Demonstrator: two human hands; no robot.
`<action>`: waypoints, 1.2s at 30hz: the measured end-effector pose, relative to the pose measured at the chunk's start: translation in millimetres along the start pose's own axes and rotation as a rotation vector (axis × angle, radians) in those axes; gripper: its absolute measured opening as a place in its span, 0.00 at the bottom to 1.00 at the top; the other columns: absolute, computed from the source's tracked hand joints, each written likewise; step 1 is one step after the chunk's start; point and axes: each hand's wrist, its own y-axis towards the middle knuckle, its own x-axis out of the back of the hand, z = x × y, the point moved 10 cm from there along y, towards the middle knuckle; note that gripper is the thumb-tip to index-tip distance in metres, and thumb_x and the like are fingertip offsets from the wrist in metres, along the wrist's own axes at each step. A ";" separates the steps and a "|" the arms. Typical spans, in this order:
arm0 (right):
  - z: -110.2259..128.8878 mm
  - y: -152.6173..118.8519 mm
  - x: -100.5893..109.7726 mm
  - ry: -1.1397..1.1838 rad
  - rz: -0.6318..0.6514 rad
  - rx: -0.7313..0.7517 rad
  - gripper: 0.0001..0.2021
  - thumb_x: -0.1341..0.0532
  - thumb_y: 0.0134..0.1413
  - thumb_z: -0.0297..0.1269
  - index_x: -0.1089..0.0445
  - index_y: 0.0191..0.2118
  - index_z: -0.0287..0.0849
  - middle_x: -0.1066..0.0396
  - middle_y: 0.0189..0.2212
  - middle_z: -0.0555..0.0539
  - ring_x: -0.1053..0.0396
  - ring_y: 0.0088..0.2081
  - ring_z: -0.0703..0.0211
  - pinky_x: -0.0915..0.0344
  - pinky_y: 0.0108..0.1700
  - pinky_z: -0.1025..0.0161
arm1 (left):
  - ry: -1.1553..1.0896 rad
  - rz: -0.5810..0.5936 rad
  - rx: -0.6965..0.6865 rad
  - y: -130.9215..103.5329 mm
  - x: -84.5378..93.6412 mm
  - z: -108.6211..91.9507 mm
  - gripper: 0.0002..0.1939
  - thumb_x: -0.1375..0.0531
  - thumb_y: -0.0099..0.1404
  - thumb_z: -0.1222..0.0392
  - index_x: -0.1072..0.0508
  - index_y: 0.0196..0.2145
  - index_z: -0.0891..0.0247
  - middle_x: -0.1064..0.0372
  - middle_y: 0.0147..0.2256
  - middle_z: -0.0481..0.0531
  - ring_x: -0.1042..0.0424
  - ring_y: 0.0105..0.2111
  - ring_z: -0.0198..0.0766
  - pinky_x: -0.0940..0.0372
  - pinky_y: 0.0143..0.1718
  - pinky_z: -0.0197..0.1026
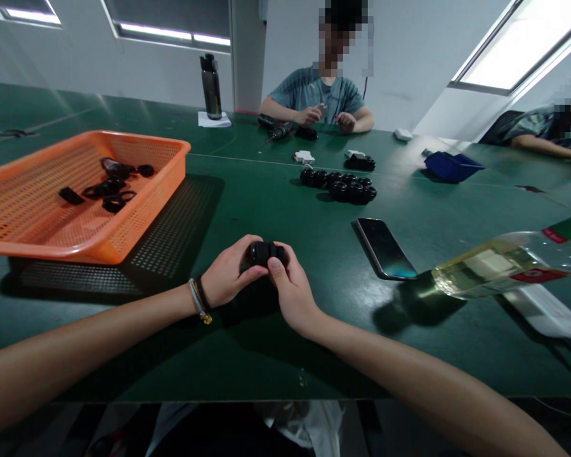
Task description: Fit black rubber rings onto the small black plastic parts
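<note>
Between my two hands is a small black cylindrical part point(261, 252) with a groove around its middle; its exact kind does not show. My left hand point(231, 270) wraps its left end, thumb along the near side. My right hand point(292, 285) closes on the right end, its thumb pressed on the front. Both hands hold it just above the green table point(247, 203). Beyond them lies a cluster of several round, shiny black parts point(345, 184). To the left, an orange perforated basket point(145, 238) contains several loose black pieces point(111, 187), some of them ring-shaped.
Right of my hands lie a phone point(385, 247), a bottle of yellowish liquid point(495, 263) and a white flat box point(552, 311). A blue bin point(452, 166) sits farther back. Across the table a person point(321, 95) handles something small near a power tool point(280, 131). A dark bottle point(211, 89) stands on paper.
</note>
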 end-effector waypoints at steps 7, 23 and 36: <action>-10.6 3.7 -1.0 -0.005 0.018 -0.073 0.22 0.50 0.55 0.56 0.38 0.42 0.41 0.33 0.35 0.45 0.34 0.35 0.59 0.35 0.37 0.62 | 0.053 0.019 -0.025 3.0 -3.1 4.3 0.36 0.58 0.57 0.29 0.38 0.41 0.66 0.36 0.34 0.54 0.36 0.31 0.40 0.40 0.34 0.41; 29.6 22.7 3.6 -0.545 0.136 0.519 0.22 0.50 0.56 0.54 0.40 0.48 0.43 0.32 0.40 0.41 0.33 0.41 0.53 0.34 0.43 0.53 | -0.467 0.056 0.172 4.5 -19.1 22.4 0.28 0.52 0.57 0.32 0.42 0.33 0.63 0.42 0.19 0.42 0.43 0.19 0.31 0.46 0.24 0.36; 24.9 10.0 5.0 -0.302 0.056 0.296 0.16 0.47 0.55 0.46 0.41 0.45 0.43 0.32 0.39 0.44 0.33 0.39 0.56 0.34 0.41 0.57 | -0.355 -0.039 0.137 -3.7 -7.1 4.9 0.31 0.54 0.57 0.30 0.40 0.37 0.64 0.44 0.24 0.45 0.42 0.24 0.33 0.43 0.29 0.37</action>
